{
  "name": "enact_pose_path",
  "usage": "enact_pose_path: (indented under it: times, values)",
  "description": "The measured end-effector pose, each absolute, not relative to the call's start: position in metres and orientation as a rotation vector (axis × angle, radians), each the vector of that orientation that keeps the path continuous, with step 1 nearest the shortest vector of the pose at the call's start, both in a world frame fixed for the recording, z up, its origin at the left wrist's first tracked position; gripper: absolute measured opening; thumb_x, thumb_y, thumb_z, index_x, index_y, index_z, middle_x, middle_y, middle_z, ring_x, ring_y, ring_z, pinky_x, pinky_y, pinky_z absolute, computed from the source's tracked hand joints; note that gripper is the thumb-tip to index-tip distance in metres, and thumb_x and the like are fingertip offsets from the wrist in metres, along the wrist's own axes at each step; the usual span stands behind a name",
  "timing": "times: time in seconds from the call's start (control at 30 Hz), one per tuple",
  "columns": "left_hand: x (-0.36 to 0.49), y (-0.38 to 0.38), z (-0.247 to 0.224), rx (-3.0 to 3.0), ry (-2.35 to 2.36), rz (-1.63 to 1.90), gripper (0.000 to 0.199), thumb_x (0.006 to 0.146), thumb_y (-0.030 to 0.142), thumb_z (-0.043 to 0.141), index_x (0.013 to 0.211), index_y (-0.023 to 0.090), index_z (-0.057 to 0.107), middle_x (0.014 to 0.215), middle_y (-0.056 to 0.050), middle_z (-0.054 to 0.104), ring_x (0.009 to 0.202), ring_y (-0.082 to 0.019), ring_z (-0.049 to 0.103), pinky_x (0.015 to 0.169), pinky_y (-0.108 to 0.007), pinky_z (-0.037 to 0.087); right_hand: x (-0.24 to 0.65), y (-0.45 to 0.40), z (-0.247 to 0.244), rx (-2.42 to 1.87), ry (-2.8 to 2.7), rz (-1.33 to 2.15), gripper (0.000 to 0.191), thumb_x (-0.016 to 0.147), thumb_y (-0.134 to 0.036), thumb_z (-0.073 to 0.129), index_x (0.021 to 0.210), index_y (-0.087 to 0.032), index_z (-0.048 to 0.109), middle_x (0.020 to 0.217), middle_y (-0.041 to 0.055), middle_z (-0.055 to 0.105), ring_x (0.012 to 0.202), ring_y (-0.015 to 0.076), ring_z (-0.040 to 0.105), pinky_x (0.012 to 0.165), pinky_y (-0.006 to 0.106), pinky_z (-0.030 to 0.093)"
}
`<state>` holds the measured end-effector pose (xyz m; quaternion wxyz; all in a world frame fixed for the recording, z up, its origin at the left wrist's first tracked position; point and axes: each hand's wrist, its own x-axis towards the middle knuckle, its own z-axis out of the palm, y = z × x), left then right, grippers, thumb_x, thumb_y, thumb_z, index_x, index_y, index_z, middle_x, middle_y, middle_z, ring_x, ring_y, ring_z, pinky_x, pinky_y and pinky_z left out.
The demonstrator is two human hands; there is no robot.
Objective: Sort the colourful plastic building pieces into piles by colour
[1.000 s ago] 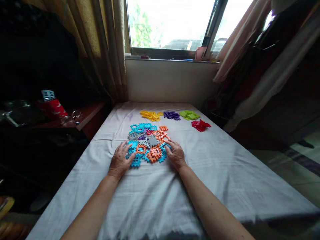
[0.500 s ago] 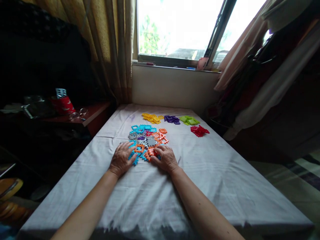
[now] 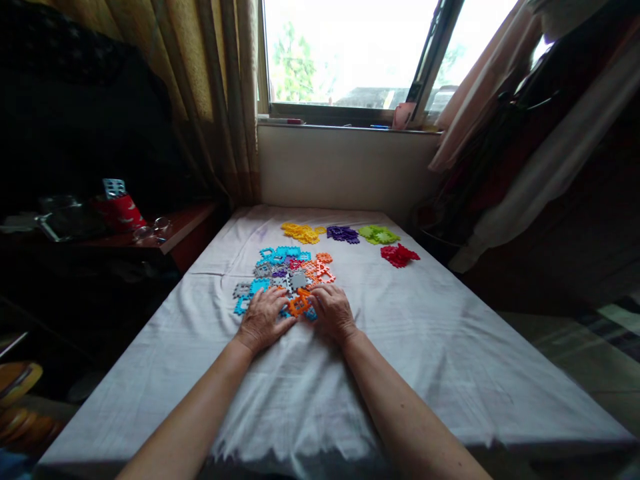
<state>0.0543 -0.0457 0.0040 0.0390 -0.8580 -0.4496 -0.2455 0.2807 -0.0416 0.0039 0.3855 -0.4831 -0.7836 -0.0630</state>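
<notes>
A mixed pile of notched plastic puzzle pieces (image 3: 299, 281) in cyan, grey, orange, red and purple lies on the cloth-covered table. My left hand (image 3: 265, 318) rests on the pile's near edge, palm down with its fingers apart. Left of its fingers are cyan pieces (image 3: 243, 305) and a grey piece (image 3: 242, 289). My right hand (image 3: 332, 309) is at the near right side, fingers loosely bent and touching the edge of an orange piece (image 3: 299, 304). Between the two hands that orange piece shows, while pieces under the fingers are partly hidden.
Behind the pile sit separate heaps of yellow pieces (image 3: 301, 233), purple pieces (image 3: 343, 234), lime green pieces (image 3: 379, 235) and red pieces (image 3: 399, 256). A side table at left holds a red cup (image 3: 123, 212) and eyeglasses (image 3: 153, 230). Clothes hang at right.
My left hand has moved to the right, closer to my right hand. Cyan and grey pieces now lie spread out to its left. The orange pieces between the hands have shifted.
</notes>
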Motion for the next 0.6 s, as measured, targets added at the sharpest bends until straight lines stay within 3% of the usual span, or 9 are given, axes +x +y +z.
enact_pose_path:
  times: [0.1,0.27,0.6]
  values:
    - [0.056,-0.049,0.005,-2.594,-1.376,-0.773,0.032,0.087,0.046,0.062,0.111,0.025,0.069,0.132,-0.009,0.067,0.132,-0.031,0.053,0.117,-0.060,0.028,0.306,-0.035,0.002,-1.353,-1.724,-0.202,0.023,0.099,-0.032,0.049,0.096,-0.021,0.070,0.105,0.0084,0.074,0.100,0.0210,0.064,0.091,0.034,0.045]
    - [0.057,-0.050,0.010,-2.626,-1.271,-0.711,0.044,0.089,0.047,0.061,0.129,0.030,0.063,0.136,-0.008,0.065,0.132,-0.031,0.054,0.116,-0.059,0.031,0.359,-0.030,-0.011,-1.694,-1.398,-0.152,0.027,0.094,-0.037,0.054,0.083,-0.019,0.071,0.093,0.0106,0.073,0.089,0.0232,0.063,0.085,0.036,0.046]
    - [0.053,-0.045,0.006,-2.660,-1.270,-0.648,0.039,0.090,0.047,0.059,0.126,0.035,0.067,0.135,-0.007,0.065,0.130,-0.031,0.055,0.114,-0.058,0.035,0.372,-0.036,-0.015,-1.738,-1.461,0.013,0.020,0.086,-0.037,0.059,0.079,-0.023,0.072,0.088,0.0067,0.074,0.083,0.0211,0.063,0.080,0.032,0.047]
